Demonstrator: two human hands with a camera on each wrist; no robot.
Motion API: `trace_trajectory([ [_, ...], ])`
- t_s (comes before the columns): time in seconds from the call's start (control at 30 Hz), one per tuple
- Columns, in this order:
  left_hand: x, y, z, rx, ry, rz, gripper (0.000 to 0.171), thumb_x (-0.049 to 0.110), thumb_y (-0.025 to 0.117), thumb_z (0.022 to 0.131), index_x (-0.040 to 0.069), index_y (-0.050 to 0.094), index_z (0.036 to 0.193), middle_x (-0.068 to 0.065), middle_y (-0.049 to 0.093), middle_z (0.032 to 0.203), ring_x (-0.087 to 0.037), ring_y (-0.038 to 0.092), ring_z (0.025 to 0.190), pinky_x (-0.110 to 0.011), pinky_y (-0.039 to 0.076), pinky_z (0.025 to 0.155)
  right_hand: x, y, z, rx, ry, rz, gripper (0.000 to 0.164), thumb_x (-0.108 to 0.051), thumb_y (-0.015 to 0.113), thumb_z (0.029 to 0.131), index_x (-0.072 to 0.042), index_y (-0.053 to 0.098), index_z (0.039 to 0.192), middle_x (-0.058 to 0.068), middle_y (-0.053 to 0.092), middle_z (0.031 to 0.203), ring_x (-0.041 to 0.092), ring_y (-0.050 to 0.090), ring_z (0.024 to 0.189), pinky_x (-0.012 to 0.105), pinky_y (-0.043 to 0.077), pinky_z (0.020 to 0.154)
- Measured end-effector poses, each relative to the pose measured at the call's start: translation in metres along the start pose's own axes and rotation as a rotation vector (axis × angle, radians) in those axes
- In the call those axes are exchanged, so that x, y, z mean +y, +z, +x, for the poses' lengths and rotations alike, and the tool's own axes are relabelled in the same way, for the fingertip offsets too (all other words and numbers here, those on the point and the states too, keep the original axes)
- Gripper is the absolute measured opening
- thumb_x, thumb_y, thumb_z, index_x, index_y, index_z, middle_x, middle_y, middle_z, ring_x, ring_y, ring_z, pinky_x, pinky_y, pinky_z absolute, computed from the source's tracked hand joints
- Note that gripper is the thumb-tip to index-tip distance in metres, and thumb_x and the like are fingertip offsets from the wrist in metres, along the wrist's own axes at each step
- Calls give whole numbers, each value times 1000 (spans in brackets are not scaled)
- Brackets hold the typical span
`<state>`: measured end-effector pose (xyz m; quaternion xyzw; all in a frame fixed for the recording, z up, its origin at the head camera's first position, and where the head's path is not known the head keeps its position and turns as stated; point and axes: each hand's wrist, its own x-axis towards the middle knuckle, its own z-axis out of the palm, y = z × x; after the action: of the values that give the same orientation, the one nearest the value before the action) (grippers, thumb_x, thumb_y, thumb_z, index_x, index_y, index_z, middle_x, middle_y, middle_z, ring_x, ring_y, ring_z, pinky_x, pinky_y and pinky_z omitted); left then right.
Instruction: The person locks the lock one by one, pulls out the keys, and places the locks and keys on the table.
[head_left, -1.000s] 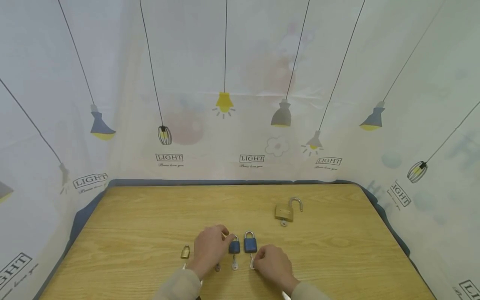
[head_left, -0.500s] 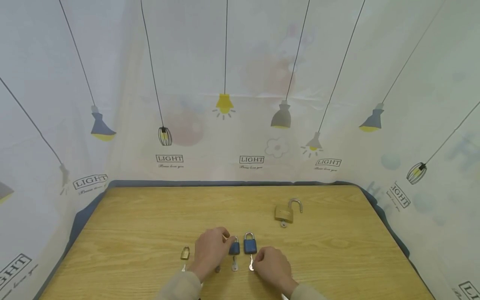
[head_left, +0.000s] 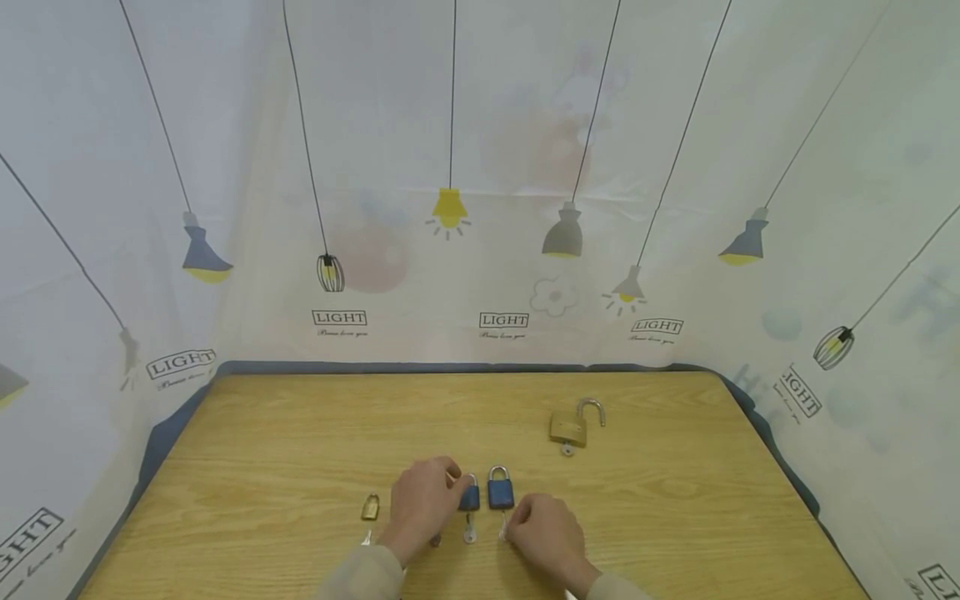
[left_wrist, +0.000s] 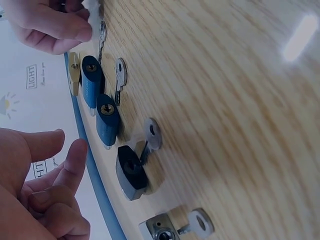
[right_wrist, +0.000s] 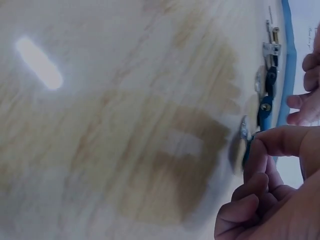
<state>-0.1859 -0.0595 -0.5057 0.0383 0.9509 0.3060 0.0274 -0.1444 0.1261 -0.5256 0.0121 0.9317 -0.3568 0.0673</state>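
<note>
Two blue padlocks stand side by side with shackles closed: the right one and the left one. A key lies before the left padlock. Another key lies at the right padlock's front, its head beside my right hand. That hand's fingers curl loosely, with thumb and index fingertips close together. My left hand hovers by the left blue padlock, thumb and index apart and nothing between them. Below it, a black padlock with its key shows in the left wrist view, hidden from the head view.
A large brass padlock with its shackle open and a key at its base lies farther back right. A small brass padlock with a key lies at the left. Printed white cloth surrounds the wooden table.
Everything sits a few pixels lower in the head view. Both hands keep nearly the same places, and the padlocks and keys stay put.
</note>
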Motion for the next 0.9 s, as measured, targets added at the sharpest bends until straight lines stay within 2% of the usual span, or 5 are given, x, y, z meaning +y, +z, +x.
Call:
trace_trajectory([
  [0.13, -2, 0, 0, 13, 0, -1, 25, 39, 68, 86, 14, 69, 91, 4, 66, 70, -6, 50, 48, -26, 43, 48, -2, -10, 2, 15, -31, 7, 8, -14, 67, 72, -17, 61, 69, -6, 57, 64, 12, 50, 57, 29, 41, 50],
  [0.37, -3, -3, 0, 16, 13, 6, 25, 39, 67, 87, 15, 69, 91, 5, 66, 70, -6, 50, 51, -25, 42, 48, -1, -44, 24, 144, -100, -55, 6, -14, 69, 78, -14, 63, 75, -3, 60, 69, 10, 52, 59, 27, 44, 50],
  [0.53, -3, -4, -1, 6, 30, 4, 23, 38, 67, 87, 16, 70, 91, 2, 69, 76, -5, 53, 57, -25, 44, 51, 16, -65, 49, 187, -4, -108, 9, -20, 65, 85, -12, 67, 89, 2, 67, 83, 13, 58, 66, 30, 47, 51],
  [0.8, -3, 1, -1, -3, 68, 13, 22, 39, 65, 88, 17, 69, 93, 3, 70, 78, -5, 54, 58, -25, 44, 50, 40, -82, 78, 170, 109, -174, 36, -31, 57, 90, -2, 64, 111, 15, 69, 101, 19, 59, 67, 33, 47, 51],
  [0.9, -3, 2, 0, 0, 80, 10, 20, 38, 66, 88, 19, 70, 92, 5, 70, 76, -4, 55, 60, -27, 45, 53, 44, -86, 86, 169, 145, -193, 35, -36, 56, 91, -2, 64, 97, 12, 66, 85, 18, 53, 61, 31, 41, 48],
])
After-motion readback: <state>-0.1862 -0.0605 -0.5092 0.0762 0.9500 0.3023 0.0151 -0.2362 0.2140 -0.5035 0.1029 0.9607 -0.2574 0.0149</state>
